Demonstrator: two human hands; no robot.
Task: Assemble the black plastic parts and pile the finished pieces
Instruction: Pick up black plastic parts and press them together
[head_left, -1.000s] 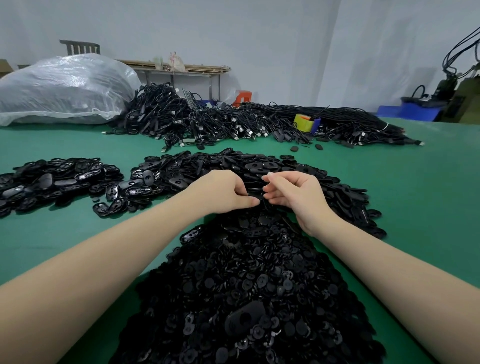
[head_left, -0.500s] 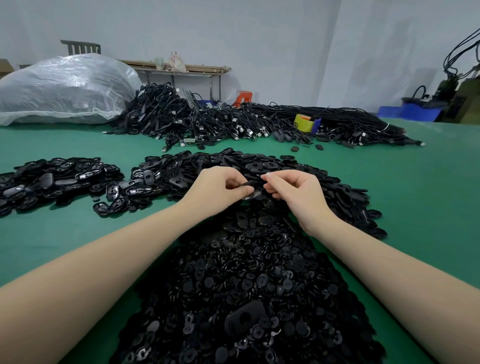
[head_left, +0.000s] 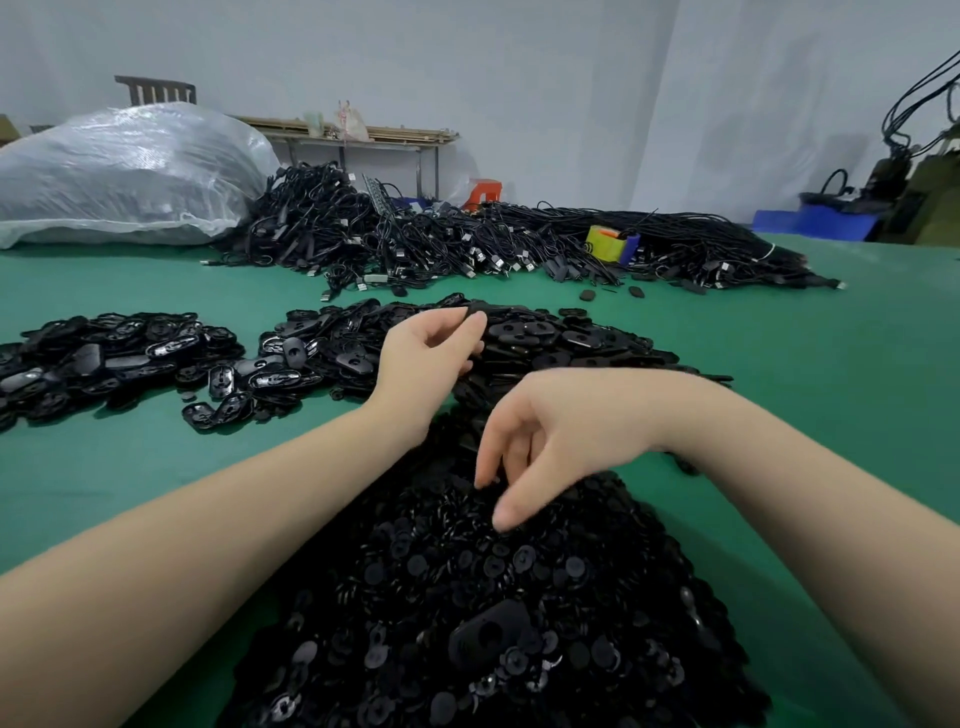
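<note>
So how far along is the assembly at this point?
Done: a pile of glossy pieces lies at far left, seemingly finished. In hand: the left hand pinches an oval part, while the right hand reaches into the round-parts heap. Left: most of it; that heap and the oval pile remain large.

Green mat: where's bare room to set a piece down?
Free: green mat right of the oval-parts pile, and the near-left patch below the left-hand pile. Crowded: the round-parts heap under both forearms and the cable pile at the back.
</note>
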